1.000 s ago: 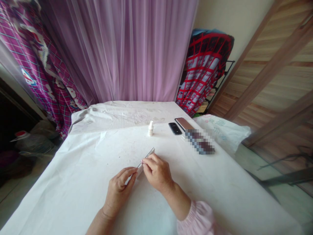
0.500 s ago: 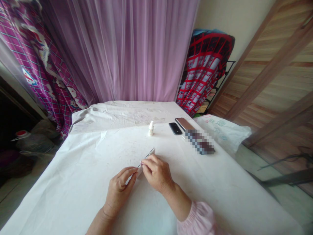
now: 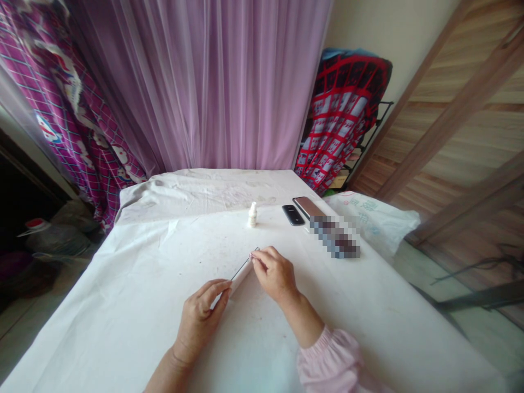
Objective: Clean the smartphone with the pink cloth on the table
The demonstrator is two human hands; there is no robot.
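A long thin white nail file (image 3: 240,273) lies slanted just above the white tablecloth (image 3: 135,273). My left hand (image 3: 200,316) pinches its near end between thumb and fingers. My right hand (image 3: 274,273) is curled, with its fingertips pressed against the file's far end. A small white bottle (image 3: 252,214) stands upright farther back, apart from both hands.
A small dark phone (image 3: 293,214) and a larger brown phone (image 3: 308,207) lie at the back right, beside a blurred patch. A printed white bag (image 3: 372,218) hangs off the right edge. Purple curtains (image 3: 213,82) hang behind; a red patterned cloth (image 3: 339,125) drapes a rack.
My right hand has slid along the file from near its middle to its far end, away from my left hand. The left hand has stayed in place.
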